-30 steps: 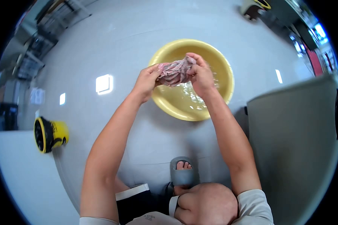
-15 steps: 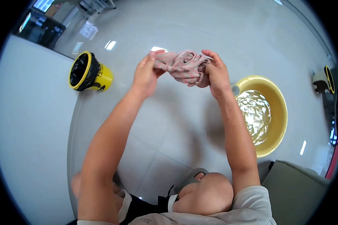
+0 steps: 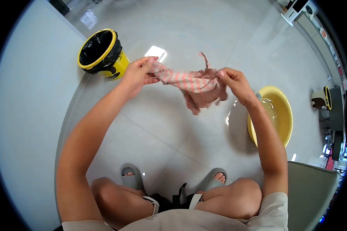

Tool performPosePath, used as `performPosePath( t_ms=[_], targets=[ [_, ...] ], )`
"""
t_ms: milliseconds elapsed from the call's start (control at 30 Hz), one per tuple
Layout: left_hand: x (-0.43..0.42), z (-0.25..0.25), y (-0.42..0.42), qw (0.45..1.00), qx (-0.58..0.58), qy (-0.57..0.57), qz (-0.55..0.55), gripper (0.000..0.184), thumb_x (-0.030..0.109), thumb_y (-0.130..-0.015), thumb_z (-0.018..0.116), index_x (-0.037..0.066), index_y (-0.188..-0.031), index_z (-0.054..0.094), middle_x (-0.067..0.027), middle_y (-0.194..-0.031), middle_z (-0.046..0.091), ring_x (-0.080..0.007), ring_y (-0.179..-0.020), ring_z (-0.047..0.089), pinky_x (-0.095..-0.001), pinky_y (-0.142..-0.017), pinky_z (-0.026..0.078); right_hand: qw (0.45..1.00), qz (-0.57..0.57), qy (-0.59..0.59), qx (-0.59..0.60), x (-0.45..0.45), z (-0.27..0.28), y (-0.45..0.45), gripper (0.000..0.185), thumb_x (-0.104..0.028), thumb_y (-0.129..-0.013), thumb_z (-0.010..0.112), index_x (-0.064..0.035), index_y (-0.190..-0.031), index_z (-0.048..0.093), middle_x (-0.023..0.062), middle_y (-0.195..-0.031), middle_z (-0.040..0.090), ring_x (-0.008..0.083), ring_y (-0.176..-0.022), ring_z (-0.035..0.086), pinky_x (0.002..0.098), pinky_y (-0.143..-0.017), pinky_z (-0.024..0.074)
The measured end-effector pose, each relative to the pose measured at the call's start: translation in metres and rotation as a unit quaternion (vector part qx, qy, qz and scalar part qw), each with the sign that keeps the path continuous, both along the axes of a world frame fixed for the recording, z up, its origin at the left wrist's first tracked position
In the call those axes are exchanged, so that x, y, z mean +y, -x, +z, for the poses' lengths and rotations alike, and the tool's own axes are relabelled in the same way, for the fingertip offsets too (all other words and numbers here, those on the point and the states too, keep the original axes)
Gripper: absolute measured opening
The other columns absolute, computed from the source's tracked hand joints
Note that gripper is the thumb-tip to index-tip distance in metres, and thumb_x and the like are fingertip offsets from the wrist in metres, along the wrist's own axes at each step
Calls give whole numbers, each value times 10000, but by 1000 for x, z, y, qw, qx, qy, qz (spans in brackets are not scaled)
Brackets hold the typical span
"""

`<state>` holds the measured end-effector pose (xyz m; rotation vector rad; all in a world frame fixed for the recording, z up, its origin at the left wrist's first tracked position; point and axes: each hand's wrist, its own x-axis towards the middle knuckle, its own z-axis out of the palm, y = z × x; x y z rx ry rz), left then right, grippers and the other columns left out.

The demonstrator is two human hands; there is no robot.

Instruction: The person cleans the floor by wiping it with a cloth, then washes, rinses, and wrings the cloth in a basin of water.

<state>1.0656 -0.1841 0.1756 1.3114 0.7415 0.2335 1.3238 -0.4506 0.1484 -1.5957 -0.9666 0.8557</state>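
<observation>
A crumpled pink and grey striped cloth (image 3: 196, 82) hangs in the air between my two hands, partly spread, its lower edge loose and slightly blurred. My left hand (image 3: 139, 75) pinches its left end. At the other end, my right hand (image 3: 235, 82) grips the cloth between thumb and fingers. The yellow basin (image 3: 288, 115) with water in it stands on the floor to the right, partly hidden behind my right forearm.
A yellow bin (image 3: 121, 65) with a black liner stands at the upper left beside a white panel (image 3: 31, 115). A grey-green padded piece (image 3: 312, 184) is at the lower right. Another bin (image 3: 320, 98) stands at the far right. My slippered feet are below.
The view has swung left, so the basin now appears on the right. The cloth, bunched before, is more opened out, and my hands are farther apart.
</observation>
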Motion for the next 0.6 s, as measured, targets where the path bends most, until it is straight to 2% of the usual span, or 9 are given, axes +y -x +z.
performPosePath(
  t_ms=[33, 67, 100, 200, 267, 367, 467, 567, 600],
  targets=[
    [7, -2, 14, 999, 27, -15, -15, 393, 319, -1148, 537, 88, -1462, 588, -81, -1259, 696, -190, -1110, 696, -367, -913, 616, 999, -4, -22, 28, 9, 6, 7, 365, -362, -1137, 577, -28, -1141, 724, -39, -950, 677, 80, -880, 577, 287, -824, 506],
    [15, -11, 28, 999, 31, -14, -30, 340, 241, -1127, 584, 81, -1424, 627, -69, -1236, 707, -160, -1093, 691, -342, -904, 615, 995, -16, -13, 96, 14, 11, 14, 362, -355, -1148, 550, -29, -1176, 705, -29, -984, 682, 86, -911, 591, 295, -852, 516],
    [23, -19, 42, 999, 33, -21, -27, 331, 222, -1122, 586, 76, -1416, 632, -66, -1236, 706, -157, -1083, 689, -337, -904, 611, 986, -28, -3, 165, 22, 16, 22, 361, -348, -1160, 523, -30, -1212, 685, -20, -1018, 688, 93, -942, 606, 303, -880, 526],
    [46, -36, 80, 999, 34, -22, 5, 310, 157, -1103, 587, 59, -1391, 648, -57, -1236, 704, -147, -1052, 684, -320, -903, 595, 983, -113, -8, 145, 62, 26, 54, 369, -347, -1171, 490, -30, -1236, 668, 11, -1087, 688, 111, -966, 627, 327, -894, 557],
    [62, -43, 104, 998, 31, 3, 53, 303, 103, -1084, 581, 47, -1372, 659, -53, -1237, 705, -137, -1030, 680, -307, -903, 583, 985, -101, 5, 141, 88, 29, 68, 375, -351, -1168, 493, -28, -1237, 671, 24, -1109, 690, 123, -988, 640, 333, -905, 565],
    [81, -64, 131, 995, 77, -63, 1, 359, 61, -1033, 590, 33, -1388, 636, -35, -1233, 712, -124, -984, 675, -311, -901, 572, 988, -44, 36, 146, 118, 42, 92, 378, -347, -1165, 495, -27, -1259, 673, 35, -1130, 698, 134, -1013, 653, 340, -922, 572],
    [94, -76, 140, 983, 113, -68, -127, 540, 158, -950, 689, 38, -1466, 585, -78, -1369, 667, -206, -1167, 662, -373, -1053, 528, 989, 16, 58, 138, 145, 67, 116, 380, -340, -1161, 500, -29, -1297, 672, 38, -1151, 705, 139, -1032, 660, 343, -930, 575],
    [58, -49, 134, 926, 111, -315, -175, 818, 304, -852, 787, 44, -1566, 485, -127, -1544, 540, -290, -1443, 503, -431, -1217, 397, 987, 66, 80, 119, 166, 97, 141, 382, -337, -1156, 509, -36, -1326, 671, 45, -1174, 711, 145, -1043, 666, 343, -930, 579],
    [69, -72, 123, 944, 27, -257, -207, 1063, 400, -772, 857, 74, -1653, 361, -153, -1704, 331, -313, -1627, 217, -451, -1309, 239, 986, 78, 91, 114, 171, 103, 148, 383, -337, -1154, 513, -39, -1334, 670, 47, -1181, 712, 147, -1046, 669, 343, -929, 580]
  ],
)
